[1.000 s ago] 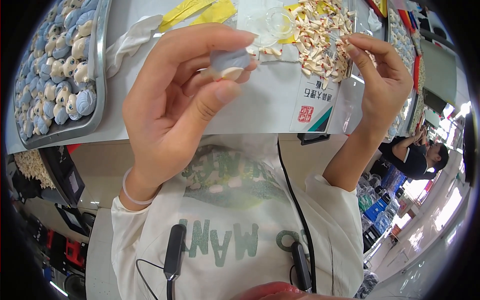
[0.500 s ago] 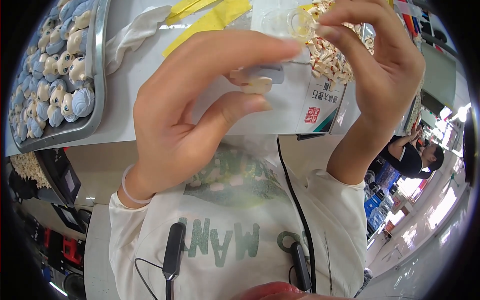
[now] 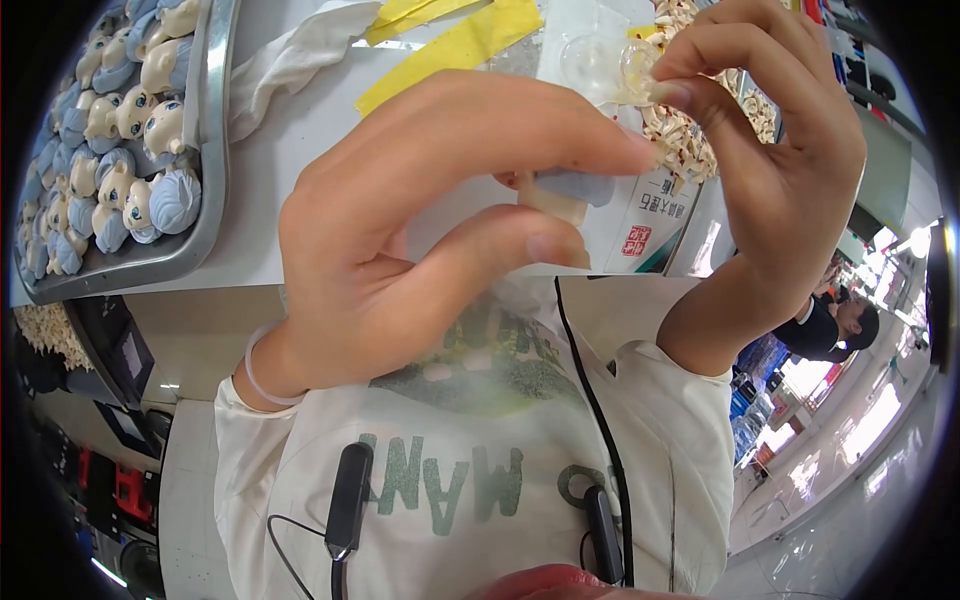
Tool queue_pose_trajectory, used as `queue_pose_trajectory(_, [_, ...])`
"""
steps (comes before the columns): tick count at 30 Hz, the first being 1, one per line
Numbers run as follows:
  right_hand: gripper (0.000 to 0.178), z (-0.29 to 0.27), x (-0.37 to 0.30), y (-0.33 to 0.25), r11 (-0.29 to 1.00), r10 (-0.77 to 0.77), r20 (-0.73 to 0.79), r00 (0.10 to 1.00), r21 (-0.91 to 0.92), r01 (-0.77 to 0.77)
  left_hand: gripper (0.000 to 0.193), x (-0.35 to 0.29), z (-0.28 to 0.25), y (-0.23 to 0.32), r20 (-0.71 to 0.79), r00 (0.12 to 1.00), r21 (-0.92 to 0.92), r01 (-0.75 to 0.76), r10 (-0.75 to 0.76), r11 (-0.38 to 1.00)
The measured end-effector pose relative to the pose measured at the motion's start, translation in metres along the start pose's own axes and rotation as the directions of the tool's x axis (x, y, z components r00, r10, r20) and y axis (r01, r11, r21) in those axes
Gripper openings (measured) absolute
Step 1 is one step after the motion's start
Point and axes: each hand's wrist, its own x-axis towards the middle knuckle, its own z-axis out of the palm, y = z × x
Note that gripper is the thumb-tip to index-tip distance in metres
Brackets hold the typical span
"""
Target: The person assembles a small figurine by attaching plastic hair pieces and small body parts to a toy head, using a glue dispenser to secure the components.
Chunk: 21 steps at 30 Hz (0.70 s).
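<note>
My left hand (image 3: 400,250) fills the middle of the view, a thin band at its wrist. Its thumb and fingers pinch a small doll part (image 3: 562,195), blue-grey on top and cream below. My right hand (image 3: 790,180) is raised at the upper right. Its fingertips pinch a small clear part (image 3: 635,70) just above and to the right of the left hand's fingertips. The two hands are close together but not touching.
A metal tray (image 3: 205,235) at the left holds several blue-haired doll heads (image 3: 130,150). On the white table lie yellow tape strips (image 3: 450,50), a white cloth (image 3: 300,50), a pile of small cream parts (image 3: 690,140) and a printed bag (image 3: 640,235). Another person (image 3: 840,320) is at the right.
Both hands have come up closer to the camera. My right hand left the pile of cream parts with a small clear part and moved in toward my left hand.
</note>
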Motion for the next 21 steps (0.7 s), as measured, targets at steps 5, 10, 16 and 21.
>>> queue_pose_trajectory(5, [0.014,0.006,-0.002,-0.004,1.0,0.026,-0.102,0.994,0.004,-0.026,0.037,-0.006,0.007,0.015,-0.09,0.976,-0.168,0.18,-0.197,0.969])
queue_pose_trajectory(10, [0.017,0.01,-0.024,0.006,0.783,-0.181,-0.292,0.939,0.535,0.318,0.043,-0.006,0.006,0.004,-0.123,0.991,-0.247,0.018,-0.05,0.969])
queue_pose_trajectory(16, [0.018,0.005,-0.047,-0.03,0.543,0.195,-0.117,0.974,0.84,-0.008,0.045,-0.008,0.007,0.008,-0.134,0.99,-0.27,0.001,-0.038,0.963])
queue_pose_trajectory(21, [0.018,0.024,-0.053,-0.021,0.381,0.137,-0.089,0.987,0.924,0.03,0.047,-0.011,0.011,0.016,-0.187,0.963,-0.386,0.108,-0.193,0.916])
